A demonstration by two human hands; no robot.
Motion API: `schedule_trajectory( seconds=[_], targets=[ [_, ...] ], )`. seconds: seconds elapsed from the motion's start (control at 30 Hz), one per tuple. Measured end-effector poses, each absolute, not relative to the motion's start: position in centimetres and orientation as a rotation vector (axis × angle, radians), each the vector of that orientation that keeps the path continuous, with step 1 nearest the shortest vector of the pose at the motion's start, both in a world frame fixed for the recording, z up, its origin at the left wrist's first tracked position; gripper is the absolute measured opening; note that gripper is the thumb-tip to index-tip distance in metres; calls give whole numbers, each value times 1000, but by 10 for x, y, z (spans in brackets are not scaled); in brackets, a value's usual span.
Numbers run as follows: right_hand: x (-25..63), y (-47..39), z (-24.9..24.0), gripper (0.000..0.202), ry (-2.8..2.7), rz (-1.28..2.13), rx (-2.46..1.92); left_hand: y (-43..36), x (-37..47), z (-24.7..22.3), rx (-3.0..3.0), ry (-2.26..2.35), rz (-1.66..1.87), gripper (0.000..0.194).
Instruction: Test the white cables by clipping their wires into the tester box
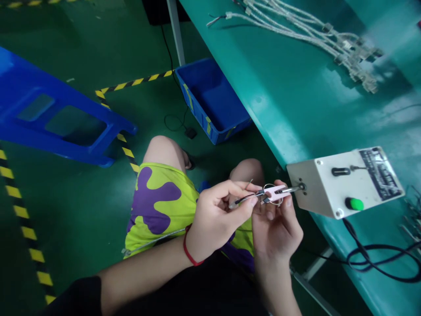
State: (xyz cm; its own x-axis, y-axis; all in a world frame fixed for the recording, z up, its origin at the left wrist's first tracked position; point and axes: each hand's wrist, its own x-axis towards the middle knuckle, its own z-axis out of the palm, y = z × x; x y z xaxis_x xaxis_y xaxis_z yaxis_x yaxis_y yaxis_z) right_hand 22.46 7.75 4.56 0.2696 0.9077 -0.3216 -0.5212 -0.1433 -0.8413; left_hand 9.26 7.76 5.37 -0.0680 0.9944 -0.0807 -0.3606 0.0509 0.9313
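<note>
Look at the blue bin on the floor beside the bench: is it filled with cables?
No. The blue bin shows only its bare inside; the cable bundle lies up on the green bench.

This is a factory assembly floor. The green painted floor (66, 219) is marked off with yellow-and-black hazard tape (19, 210), and a long teal desk (296, 96) carries a bundle of white wire harnesses (312, 35) and a small white test box (345, 182) with a green button (354, 204). A blue plastic parts bin (213, 101) sits under the desk, with a blue stool (55, 118) nearby.
</note>
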Motion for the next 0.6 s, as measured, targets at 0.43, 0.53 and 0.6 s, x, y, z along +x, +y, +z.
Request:
schedule_trajectory(
  seconds=[0.43, 0.53, 0.6],
  targets=[
    [224, 78, 45, 29, -458, 1313, -1129, 76, 94, 50, 857, 1051, 1384, 9],
    [224, 79, 45, 29, -461, 1303, -1109, 76, 94, 51, 852, 1039, 1385, 9],
    [224, 78, 46, 29, -464, 1297, -1110, 76, 94, 51, 853, 1032, 1391, 9]
  ],
)
